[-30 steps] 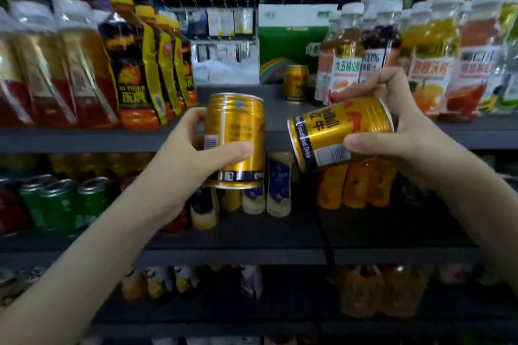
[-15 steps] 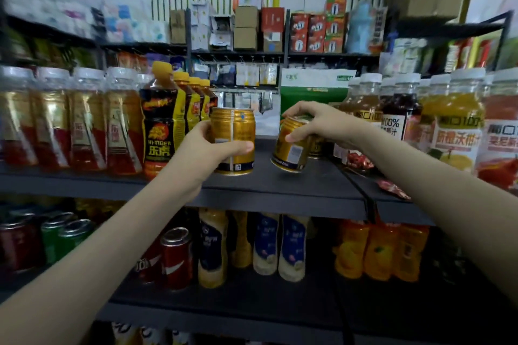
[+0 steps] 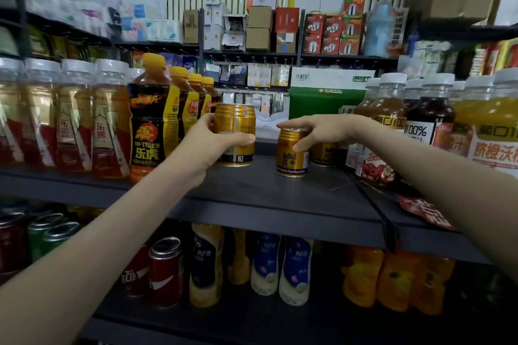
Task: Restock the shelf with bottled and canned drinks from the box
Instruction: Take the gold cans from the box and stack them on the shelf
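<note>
While L hand (image 3: 208,145) fingers clamp one gold can (image 3: 236,123), R hand (image 3: 322,127) fingers grip 2nd can (image 3: 291,159) upright on shelf (image 3: 280,196).

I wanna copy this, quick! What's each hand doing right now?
Left hand: closed, holding the left gold can.
Right hand: closed, gripping the right gold can.

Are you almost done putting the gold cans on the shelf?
Partly. One gold can already stands at the back. The right hand grips a second can standing upright on the shelf. The left hand holds a third can beside it, not yet let go. How many more remain can't be seen here.
</note>
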`<act>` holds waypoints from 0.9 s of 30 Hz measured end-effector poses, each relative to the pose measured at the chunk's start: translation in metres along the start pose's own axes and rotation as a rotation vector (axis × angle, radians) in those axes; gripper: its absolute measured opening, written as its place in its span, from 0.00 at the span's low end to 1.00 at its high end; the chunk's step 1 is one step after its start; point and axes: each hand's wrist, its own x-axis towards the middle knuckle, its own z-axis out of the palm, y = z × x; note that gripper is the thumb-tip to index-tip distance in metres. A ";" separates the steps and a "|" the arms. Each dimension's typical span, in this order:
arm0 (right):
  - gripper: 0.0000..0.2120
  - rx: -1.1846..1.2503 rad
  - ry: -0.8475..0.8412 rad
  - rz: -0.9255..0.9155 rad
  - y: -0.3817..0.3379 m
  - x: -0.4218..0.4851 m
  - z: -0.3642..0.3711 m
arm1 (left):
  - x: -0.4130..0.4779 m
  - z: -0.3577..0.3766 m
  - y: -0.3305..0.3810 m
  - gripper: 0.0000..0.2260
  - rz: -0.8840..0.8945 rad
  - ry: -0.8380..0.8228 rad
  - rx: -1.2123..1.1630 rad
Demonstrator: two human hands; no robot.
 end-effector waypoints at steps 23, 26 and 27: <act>0.33 -0.489 0.099 0.226 0.022 0.076 -0.008 | 0.037 0.001 -0.022 0.38 -0.111 -0.113 0.096; 0.33 -0.513 0.095 0.229 0.022 0.074 -0.006 | 0.039 0.000 -0.022 0.38 -0.120 -0.116 0.094; 0.33 -0.513 0.092 0.233 0.022 0.074 -0.006 | 0.039 -0.001 -0.022 0.38 -0.125 -0.119 0.098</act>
